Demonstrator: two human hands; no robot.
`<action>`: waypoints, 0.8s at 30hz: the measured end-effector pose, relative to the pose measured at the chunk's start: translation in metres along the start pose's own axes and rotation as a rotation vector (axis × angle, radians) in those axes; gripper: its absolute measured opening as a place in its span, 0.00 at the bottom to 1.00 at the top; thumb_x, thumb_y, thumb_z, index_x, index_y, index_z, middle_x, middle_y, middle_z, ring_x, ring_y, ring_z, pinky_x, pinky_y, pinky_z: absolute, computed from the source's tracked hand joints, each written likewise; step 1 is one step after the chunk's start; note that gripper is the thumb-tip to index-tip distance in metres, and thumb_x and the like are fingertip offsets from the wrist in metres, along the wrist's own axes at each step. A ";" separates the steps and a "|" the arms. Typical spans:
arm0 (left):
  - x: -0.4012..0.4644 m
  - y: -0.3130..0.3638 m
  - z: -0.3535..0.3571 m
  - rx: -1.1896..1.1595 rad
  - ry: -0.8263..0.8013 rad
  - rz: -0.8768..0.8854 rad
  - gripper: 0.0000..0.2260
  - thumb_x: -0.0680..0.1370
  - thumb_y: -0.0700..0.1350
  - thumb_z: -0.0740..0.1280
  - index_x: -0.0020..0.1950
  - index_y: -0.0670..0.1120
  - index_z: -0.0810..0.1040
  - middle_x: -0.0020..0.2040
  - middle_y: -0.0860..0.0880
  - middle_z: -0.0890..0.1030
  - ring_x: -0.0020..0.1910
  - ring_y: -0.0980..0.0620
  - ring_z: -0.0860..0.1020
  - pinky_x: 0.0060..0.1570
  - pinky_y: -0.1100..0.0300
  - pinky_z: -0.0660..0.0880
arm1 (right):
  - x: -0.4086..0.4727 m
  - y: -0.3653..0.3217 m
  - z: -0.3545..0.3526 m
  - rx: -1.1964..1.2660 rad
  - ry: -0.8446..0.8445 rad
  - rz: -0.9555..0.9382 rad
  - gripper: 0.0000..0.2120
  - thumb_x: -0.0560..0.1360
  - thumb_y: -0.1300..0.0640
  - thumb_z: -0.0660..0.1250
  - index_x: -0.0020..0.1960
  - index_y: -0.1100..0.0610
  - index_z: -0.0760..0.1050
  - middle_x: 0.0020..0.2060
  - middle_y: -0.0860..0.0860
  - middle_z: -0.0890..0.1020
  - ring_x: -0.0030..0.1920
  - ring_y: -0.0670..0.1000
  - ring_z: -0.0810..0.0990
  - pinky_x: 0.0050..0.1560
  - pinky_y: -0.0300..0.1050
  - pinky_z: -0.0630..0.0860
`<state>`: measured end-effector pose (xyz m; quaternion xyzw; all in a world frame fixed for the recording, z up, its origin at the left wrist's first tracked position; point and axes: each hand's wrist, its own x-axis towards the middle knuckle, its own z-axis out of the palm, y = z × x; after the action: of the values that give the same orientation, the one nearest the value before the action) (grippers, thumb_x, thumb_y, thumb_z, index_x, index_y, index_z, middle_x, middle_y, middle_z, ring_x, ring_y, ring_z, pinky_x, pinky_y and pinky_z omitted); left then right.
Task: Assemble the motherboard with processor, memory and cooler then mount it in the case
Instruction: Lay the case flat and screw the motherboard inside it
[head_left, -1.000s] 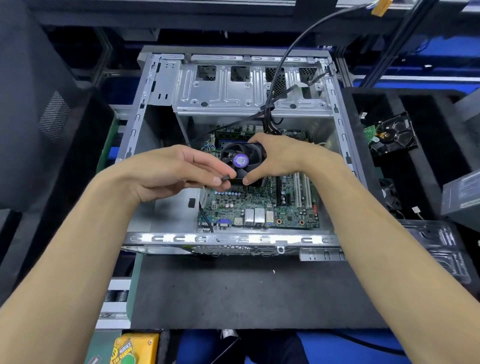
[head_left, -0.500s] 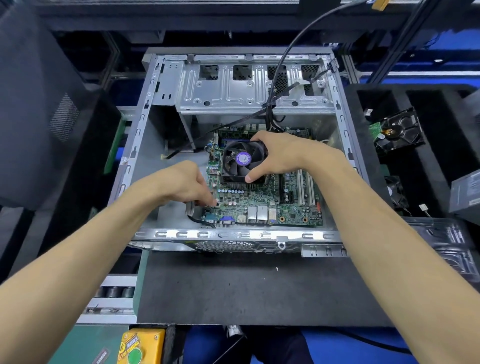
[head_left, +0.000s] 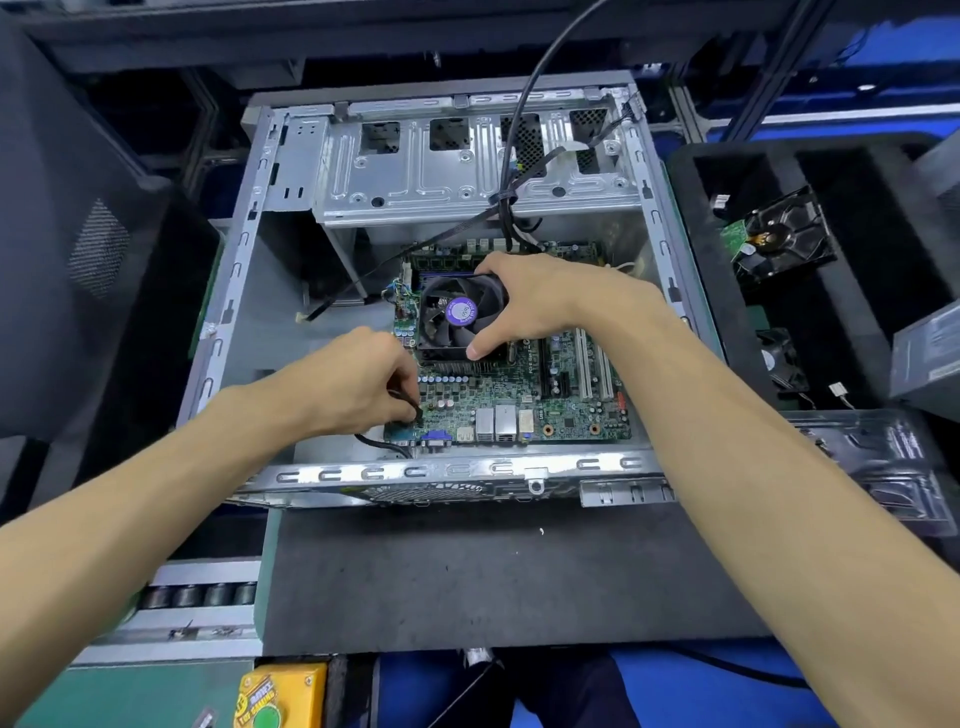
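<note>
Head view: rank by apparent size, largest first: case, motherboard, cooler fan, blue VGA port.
1. case
2. motherboard
3. cooler fan
4. blue VGA port
All lie at similar depth, so the order looks safe.

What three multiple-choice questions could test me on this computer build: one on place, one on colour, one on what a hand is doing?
1. Where is the green board?
A. inside the metal case
B. on the black mat
C. in the foam tray

2. What colour is the round sticker on the fan?
A. red
B. purple
C. yellow

3. What is the left hand doing?
A. lying flat and idle
B. pinching a small black plug at the board's near left corner
C. lifting the case

Answers: 1 A, the case walls surround the board. 2 B, the fan hub shows purple. 3 B, fingertips close on the plug, while the right hand holds the fan.
</note>
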<state>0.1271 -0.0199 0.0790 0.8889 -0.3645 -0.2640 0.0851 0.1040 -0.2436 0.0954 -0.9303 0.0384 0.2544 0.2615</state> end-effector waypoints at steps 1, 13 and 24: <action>0.001 0.001 0.000 0.003 -0.004 -0.004 0.05 0.72 0.44 0.76 0.38 0.51 0.83 0.29 0.60 0.79 0.25 0.66 0.76 0.30 0.67 0.71 | 0.000 0.000 0.000 -0.008 0.003 -0.003 0.49 0.67 0.41 0.79 0.79 0.53 0.58 0.71 0.53 0.72 0.66 0.57 0.74 0.64 0.49 0.72; 0.006 -0.001 0.005 0.036 -0.046 -0.002 0.02 0.72 0.45 0.77 0.43 0.50 0.86 0.38 0.56 0.84 0.39 0.58 0.81 0.45 0.56 0.79 | 0.005 0.002 0.001 -0.037 0.006 0.003 0.50 0.65 0.38 0.80 0.78 0.53 0.59 0.71 0.53 0.72 0.65 0.57 0.74 0.66 0.55 0.73; 0.008 -0.003 0.005 0.017 -0.013 0.003 0.02 0.72 0.45 0.77 0.41 0.50 0.85 0.34 0.57 0.82 0.26 0.66 0.77 0.33 0.58 0.79 | 0.004 0.002 0.000 -0.050 0.004 0.007 0.50 0.65 0.38 0.80 0.78 0.53 0.59 0.71 0.53 0.72 0.62 0.57 0.75 0.63 0.56 0.76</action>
<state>0.1311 -0.0232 0.0705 0.8873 -0.3686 -0.2666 0.0754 0.1067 -0.2447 0.0927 -0.9369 0.0356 0.2540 0.2373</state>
